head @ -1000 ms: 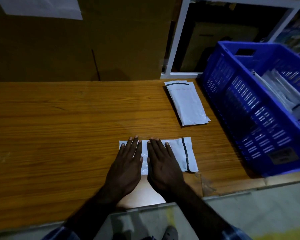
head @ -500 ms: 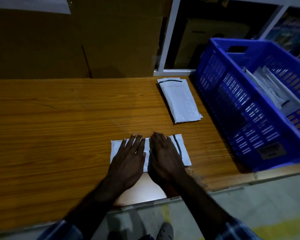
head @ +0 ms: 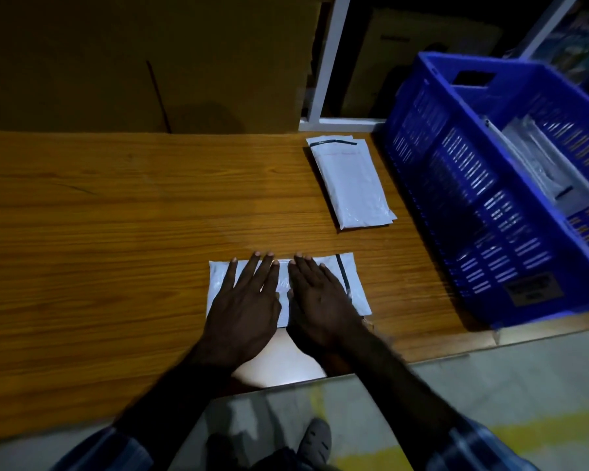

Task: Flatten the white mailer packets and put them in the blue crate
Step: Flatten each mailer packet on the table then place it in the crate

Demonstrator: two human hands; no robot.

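While both palms bear down side by side, the white mailer packet (head: 288, 287) lies crosswise close to the near edge of the table (head: 116, 215), where body weight can go straight down through the arms to squeeze the air out. The left hand (head: 244, 305) covers its left half with straight, slightly spread fingers (head: 252, 271); the right hand (head: 320, 305) lies flat on the right half, its fingers close together, thumb just beside the left thumb. Neither hand grips anything. Only the packet's left margin, a strip between the hands and the right end with its dark seal strip show; how flat the middle is cannot be judged under the palms.

A second stack of mailers (head: 351, 185) waits toward the far right of the table, just beside the blue crate (head: 473, 198), probably kept there for a short reach. How many packets it holds is unclear; at least two edges show at its near end. The crate stands at the right edge, cut off by the frame, with pale packets inside (head: 541, 161) too dim and blurred to count. Its label near the front corner is unreadable. A bright patch at the near edge between the wrists is hard to identify.
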